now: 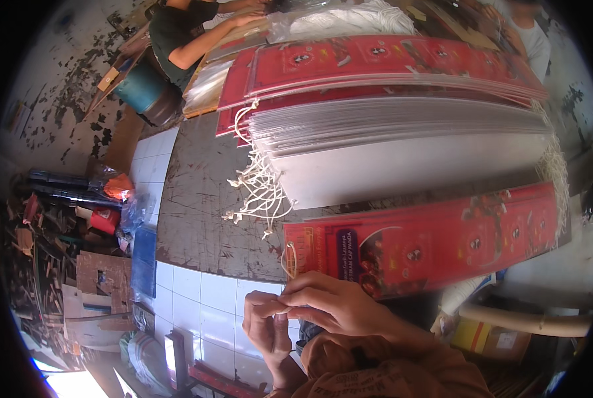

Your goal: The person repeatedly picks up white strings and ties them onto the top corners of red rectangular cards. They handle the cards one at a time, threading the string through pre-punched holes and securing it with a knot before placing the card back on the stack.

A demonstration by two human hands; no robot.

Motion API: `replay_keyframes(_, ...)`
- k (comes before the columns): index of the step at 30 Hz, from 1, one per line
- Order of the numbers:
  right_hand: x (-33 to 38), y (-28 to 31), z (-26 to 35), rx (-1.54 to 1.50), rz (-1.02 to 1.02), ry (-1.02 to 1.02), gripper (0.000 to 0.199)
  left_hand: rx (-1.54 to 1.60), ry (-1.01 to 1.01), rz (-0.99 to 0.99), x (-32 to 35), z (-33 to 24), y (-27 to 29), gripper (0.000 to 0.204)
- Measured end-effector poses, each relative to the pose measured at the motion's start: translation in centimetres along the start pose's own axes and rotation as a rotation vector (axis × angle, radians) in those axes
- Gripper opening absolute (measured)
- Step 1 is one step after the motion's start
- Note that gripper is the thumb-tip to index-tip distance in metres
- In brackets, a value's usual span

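A long red printed sheet [442, 242] with pictures on it lies along the near edge of the table. From its left end a thin cream cord [285, 257] loops down to my fingers. My left hand [263, 325] is closed in a pinch at the cord's end, just off the table edge. My right hand [329, 300] pinches at the same spot, fingertips meeting the left ones; the cord's tip is mostly hidden between them. Just beyond lies a fanned stack of sheets, white side up [409, 169], with knotted cords [260, 182] hanging from its left end.
More red sheets [389, 60] are piled behind the white stack. White cord bundles [349, 20] lie at the far side. One person in a dark shirt [177, 36] works far left, another in white [535, 43] far right. A blue drum [140, 89] and scrap pile [41, 245] stand left.
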State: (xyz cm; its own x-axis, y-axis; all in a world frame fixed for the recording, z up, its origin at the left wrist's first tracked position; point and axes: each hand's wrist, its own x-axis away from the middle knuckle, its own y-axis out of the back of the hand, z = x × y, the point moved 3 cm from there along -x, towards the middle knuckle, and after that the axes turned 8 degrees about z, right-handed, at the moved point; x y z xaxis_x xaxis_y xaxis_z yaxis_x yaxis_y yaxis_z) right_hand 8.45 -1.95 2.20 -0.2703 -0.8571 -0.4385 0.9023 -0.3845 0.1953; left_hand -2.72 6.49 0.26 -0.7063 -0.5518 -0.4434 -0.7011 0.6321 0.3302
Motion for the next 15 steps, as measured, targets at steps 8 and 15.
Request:
replay_keyframes(8, 0.2, -0.2, -0.1, 0.041, -0.012, -0.026, 0.018, 0.047, 0.018, -0.043, 0.5, 0.0, -0.6, 0.006)
replay_keyframes(15, 0.4, -0.3, -0.2, 0.019, 0.035, -0.029, 0.017, 0.165, 0.079, -0.08, 0.2, -0.2, -1.4, 0.025)
